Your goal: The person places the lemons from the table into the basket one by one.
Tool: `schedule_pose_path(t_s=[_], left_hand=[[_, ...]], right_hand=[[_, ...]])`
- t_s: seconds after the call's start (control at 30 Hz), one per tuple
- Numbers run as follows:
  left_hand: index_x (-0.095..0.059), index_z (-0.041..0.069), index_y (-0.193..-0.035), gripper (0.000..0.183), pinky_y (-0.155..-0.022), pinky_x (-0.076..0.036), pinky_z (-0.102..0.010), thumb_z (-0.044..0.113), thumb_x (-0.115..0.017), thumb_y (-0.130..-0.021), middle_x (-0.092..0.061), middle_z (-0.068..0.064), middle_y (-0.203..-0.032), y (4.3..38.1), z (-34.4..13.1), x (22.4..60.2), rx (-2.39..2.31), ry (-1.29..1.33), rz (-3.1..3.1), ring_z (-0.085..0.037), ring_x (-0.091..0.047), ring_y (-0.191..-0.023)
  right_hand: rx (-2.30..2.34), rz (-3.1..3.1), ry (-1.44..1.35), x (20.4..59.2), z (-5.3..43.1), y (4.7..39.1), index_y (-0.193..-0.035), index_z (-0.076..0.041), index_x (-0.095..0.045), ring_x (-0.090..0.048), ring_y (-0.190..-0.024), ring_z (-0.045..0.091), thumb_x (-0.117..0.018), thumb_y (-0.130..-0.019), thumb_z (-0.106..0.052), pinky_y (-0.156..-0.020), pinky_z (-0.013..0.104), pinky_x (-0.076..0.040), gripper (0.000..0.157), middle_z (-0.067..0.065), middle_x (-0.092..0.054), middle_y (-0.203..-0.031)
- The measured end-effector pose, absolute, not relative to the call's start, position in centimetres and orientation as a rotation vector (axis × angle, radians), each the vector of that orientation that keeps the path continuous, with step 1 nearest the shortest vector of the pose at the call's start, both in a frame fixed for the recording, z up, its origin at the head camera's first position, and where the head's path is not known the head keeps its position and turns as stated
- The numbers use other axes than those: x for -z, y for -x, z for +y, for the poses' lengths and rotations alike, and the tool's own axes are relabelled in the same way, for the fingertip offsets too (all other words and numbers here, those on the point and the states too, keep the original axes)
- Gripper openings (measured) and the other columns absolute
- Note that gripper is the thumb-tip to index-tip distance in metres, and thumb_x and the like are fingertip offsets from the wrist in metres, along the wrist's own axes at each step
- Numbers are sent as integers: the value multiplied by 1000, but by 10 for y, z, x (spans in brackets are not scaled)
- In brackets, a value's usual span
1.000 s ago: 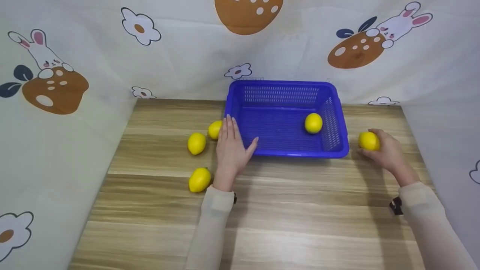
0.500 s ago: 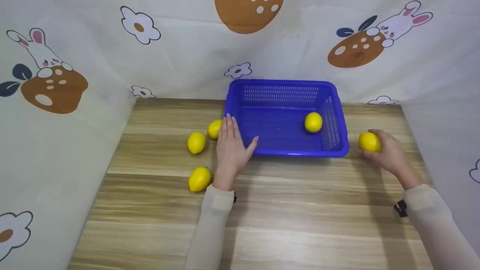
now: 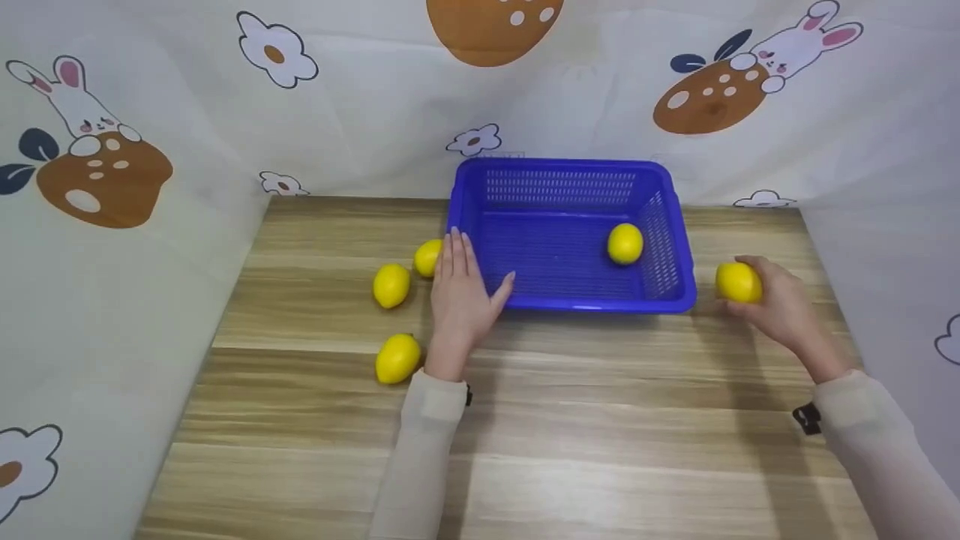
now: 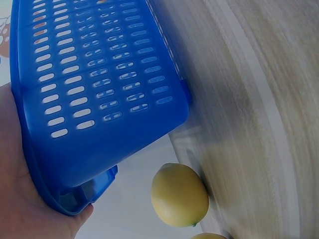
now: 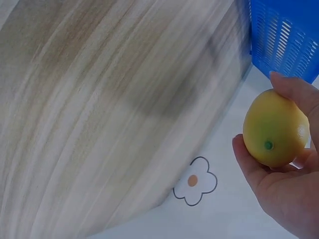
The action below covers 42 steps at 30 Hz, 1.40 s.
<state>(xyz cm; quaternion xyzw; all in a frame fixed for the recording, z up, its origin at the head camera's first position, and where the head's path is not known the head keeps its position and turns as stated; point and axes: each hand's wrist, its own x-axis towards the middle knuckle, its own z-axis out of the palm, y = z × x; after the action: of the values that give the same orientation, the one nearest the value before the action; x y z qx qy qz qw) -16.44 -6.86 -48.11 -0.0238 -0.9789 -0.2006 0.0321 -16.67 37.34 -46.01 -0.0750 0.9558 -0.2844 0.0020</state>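
My right hand [image 3: 776, 304] grips a yellow lemon [image 3: 738, 283] between thumb and fingers, to the right of the blue basket [image 3: 570, 306]. The right wrist view shows this lemon [image 5: 275, 128] with its green stem spot, held over the table. My left hand [image 3: 463, 296] rests on the basket's front left corner, fingers straight along the rim and thumb spread toward the inside. Inside the basket, near its right wall, lies one lemon [image 3: 625, 244]. Left of my left hand are three more: one lemon [image 3: 427, 258] partly hidden by the fingers, another lemon [image 3: 391, 286], and a nearer lemon [image 3: 397, 358].
The wood-grain table [image 3: 600, 420] is bounded by a printed cloth [image 3: 360, 97] at the back and both sides. Slotted walls of the basket [image 4: 99, 99] stand close to the left-hand lemons. The basket sits near the table's back edge.
My right wrist and forearm have shifted slightly right and toward me, while the lemon stays in the fingers at nearly the same spot. The left hand and basket have stayed put.
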Motion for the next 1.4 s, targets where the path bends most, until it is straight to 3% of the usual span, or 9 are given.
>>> schedule_pose_path(t_s=[1.4], left_hand=[[-15, -8, -165, 96, -134, -8, -44, 62, -43, -106, -7, -25, -175, 164, -69, 480, 611, 78, -3021, -36, -9, -164]], right_hand=[[811, 2943, 318, 420, 360, 164, -148, 14, -43, -59, -105, 54, -81, -88, -5, -87, 67, -51, 73, 44, -54, -135]])
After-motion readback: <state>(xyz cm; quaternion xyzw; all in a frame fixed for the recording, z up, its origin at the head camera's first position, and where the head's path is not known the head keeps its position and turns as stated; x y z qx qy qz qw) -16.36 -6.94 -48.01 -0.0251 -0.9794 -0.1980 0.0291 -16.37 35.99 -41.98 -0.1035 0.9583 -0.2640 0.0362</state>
